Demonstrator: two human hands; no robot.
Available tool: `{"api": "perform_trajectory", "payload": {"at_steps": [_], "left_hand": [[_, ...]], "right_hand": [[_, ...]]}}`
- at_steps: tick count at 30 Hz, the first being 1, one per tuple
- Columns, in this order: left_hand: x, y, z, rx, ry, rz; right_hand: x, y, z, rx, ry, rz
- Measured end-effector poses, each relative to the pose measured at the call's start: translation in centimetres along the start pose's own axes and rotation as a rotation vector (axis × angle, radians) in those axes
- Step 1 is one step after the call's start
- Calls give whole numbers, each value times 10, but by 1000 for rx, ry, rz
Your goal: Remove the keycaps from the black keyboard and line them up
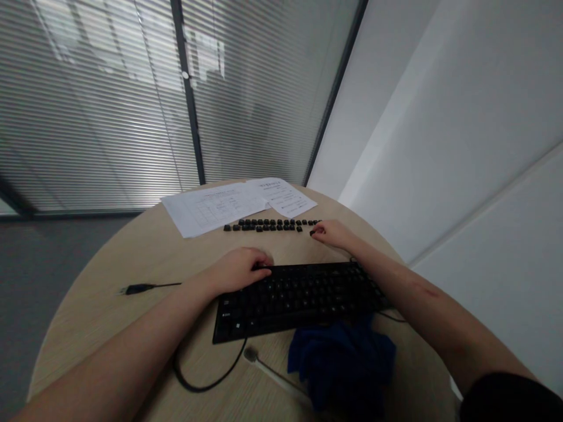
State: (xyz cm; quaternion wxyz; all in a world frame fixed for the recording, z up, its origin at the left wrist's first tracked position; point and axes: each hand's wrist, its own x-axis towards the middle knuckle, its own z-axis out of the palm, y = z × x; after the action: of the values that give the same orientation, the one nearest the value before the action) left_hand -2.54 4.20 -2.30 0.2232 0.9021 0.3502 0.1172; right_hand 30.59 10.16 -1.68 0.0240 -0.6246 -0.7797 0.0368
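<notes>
A black keyboard (299, 296) lies slightly tilted on the round wooden table (145, 252). My left hand (244, 268) is closed on the keyboard's upper left edge, thumb on top and fingers behind. Beyond the keyboard, loose black keycaps (272, 225) stand in two rows. At the right end of these rows my right hand (329, 232) pinches a small black keycap (312, 232) at the tabletop. Whether that keycap touches the table cannot be made out.
Printed papers (215, 205) lie behind the keycaps. In front of the keyboard are a crumpled blue cloth (343, 360) and a brush (275, 375) with a pale handle. A black cable (197, 388) loops at the left, near a USB plug (137, 288).
</notes>
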Motion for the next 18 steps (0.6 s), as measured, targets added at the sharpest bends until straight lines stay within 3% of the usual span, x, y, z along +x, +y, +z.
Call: {"api": "perform_trajectory", "payload": {"at_steps": [7, 18], "left_hand": [[-2, -6, -1, -51, 0, 8], [-2, -7, 0, -51, -3, 2]], "right_hand": [[26, -5, 5, -83, 13, -14], [26, 1, 6, -84, 41, -34]]}}
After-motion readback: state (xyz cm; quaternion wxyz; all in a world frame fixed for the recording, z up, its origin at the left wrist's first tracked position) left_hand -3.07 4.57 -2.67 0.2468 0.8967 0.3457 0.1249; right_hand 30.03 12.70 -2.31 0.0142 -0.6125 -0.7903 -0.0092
